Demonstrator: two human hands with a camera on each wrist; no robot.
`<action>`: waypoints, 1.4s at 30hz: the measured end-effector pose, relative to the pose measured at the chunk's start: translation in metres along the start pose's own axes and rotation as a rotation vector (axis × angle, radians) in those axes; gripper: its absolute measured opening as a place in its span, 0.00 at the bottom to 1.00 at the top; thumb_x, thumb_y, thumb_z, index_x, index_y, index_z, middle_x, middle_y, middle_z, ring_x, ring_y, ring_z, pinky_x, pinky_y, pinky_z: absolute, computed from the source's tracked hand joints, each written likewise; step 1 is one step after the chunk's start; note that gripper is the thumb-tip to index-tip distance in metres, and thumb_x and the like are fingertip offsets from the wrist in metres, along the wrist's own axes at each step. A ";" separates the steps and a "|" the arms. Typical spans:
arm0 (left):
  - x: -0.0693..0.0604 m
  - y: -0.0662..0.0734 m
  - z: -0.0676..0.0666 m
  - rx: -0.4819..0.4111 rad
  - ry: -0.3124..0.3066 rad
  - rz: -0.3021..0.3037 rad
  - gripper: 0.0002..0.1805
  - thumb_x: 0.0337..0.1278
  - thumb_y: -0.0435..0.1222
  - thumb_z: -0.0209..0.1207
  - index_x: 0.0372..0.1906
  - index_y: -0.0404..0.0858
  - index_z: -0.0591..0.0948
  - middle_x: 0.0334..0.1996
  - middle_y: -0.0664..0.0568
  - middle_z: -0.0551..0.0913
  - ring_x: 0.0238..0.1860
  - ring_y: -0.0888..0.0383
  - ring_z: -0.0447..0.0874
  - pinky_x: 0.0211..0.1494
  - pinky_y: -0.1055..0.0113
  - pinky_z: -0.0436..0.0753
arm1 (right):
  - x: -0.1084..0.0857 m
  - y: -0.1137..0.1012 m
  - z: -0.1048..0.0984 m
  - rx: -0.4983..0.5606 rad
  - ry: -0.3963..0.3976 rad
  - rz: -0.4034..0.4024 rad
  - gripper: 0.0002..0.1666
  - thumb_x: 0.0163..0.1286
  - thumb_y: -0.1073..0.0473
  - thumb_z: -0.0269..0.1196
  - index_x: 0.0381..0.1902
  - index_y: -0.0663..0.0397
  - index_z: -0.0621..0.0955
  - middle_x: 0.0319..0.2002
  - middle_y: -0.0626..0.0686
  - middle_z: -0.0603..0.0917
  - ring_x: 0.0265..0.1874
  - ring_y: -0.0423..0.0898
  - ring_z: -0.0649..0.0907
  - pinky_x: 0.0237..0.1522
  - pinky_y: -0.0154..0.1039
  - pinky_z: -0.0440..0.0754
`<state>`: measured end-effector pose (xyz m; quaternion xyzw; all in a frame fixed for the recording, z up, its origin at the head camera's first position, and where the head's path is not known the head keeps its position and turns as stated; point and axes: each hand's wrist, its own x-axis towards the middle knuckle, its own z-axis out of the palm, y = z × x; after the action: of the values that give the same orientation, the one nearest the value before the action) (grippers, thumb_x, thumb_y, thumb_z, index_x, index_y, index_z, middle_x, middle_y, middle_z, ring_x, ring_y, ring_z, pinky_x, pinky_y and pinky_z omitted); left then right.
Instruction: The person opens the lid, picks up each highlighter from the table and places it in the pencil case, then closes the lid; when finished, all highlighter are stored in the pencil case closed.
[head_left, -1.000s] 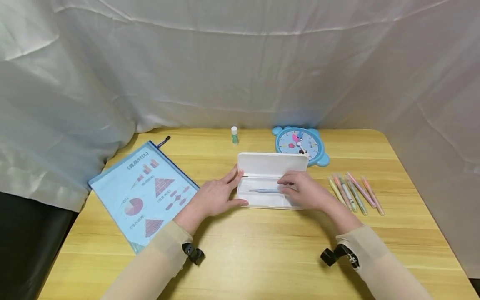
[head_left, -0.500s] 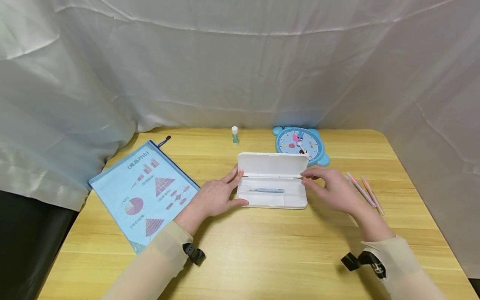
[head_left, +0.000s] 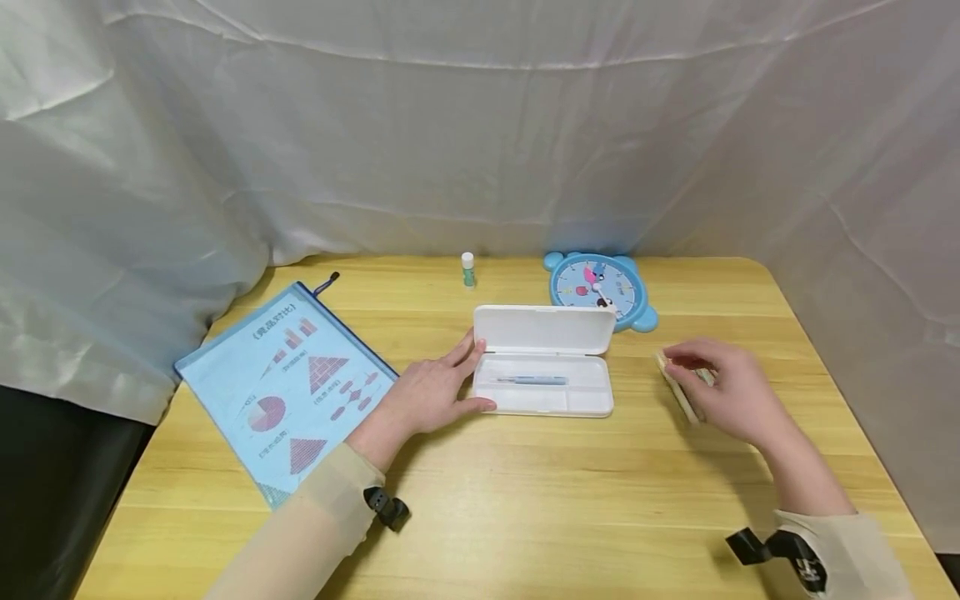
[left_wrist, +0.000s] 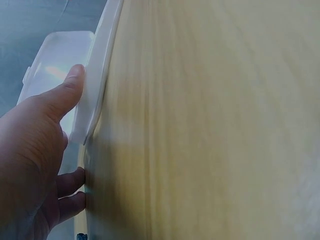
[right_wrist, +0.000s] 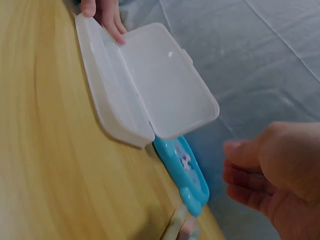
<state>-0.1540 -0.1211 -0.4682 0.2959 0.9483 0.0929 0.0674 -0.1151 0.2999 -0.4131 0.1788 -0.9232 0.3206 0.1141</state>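
Note:
A white case [head_left: 588, 406] lies with its lid raised, a light blue pen [head_left: 540, 380] in its tray. My left hand [head_left: 427, 396] holds the case's left end, thumb along the front edge and a finger by the lid's lower left corner. To the right, my right hand [head_left: 723, 392] is over the markers, its fingertips beside a yellow marker [head_left: 681, 393]. The right wrist view shows my bent right fingers [right_wrist: 250, 187] apart from the thumb, with blurred marker ends [right_wrist: 176, 222] below. My right hand hides most of the other markers.
A blue clock [head_left: 637, 296] lies behind the case, and a glue stick [head_left: 468, 271] stands at the back. A blue zip folder [head_left: 232, 400] with printed charts lies at the left, partly under my left forearm. A pale curtain [head_left: 480, 150] hangs behind the table.
My right hand has moved right, from inside the case past its right edge to the markers. The blue pen stays in the tray. My left hand has not moved.

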 end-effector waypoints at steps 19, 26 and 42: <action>0.001 0.000 -0.002 0.007 0.012 0.002 0.54 0.70 0.73 0.48 0.85 0.44 0.47 0.85 0.49 0.43 0.39 0.50 0.89 0.41 0.57 0.82 | -0.043 0.013 0.019 -0.037 0.087 0.215 0.16 0.61 0.71 0.78 0.46 0.73 0.87 0.35 0.63 0.90 0.31 0.54 0.88 0.30 0.21 0.77; 0.000 -0.001 -0.001 0.004 0.002 0.004 0.55 0.70 0.73 0.47 0.86 0.44 0.47 0.85 0.49 0.43 0.42 0.48 0.89 0.41 0.58 0.82 | -0.044 0.018 0.029 -0.086 0.059 0.187 0.20 0.53 0.73 0.81 0.44 0.76 0.86 0.31 0.62 0.89 0.29 0.56 0.88 0.61 0.43 0.76; 0.001 -0.001 0.002 -0.001 0.004 -0.002 0.55 0.70 0.73 0.47 0.85 0.45 0.47 0.85 0.50 0.42 0.43 0.49 0.89 0.40 0.59 0.81 | -0.048 0.012 0.037 -0.107 0.003 0.266 0.11 0.63 0.73 0.72 0.44 0.73 0.88 0.30 0.54 0.87 0.30 0.49 0.84 0.30 0.38 0.81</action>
<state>-0.1550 -0.1214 -0.4700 0.2949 0.9486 0.0942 0.0658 -0.0798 0.2979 -0.4642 0.0480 -0.9543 0.2835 0.0813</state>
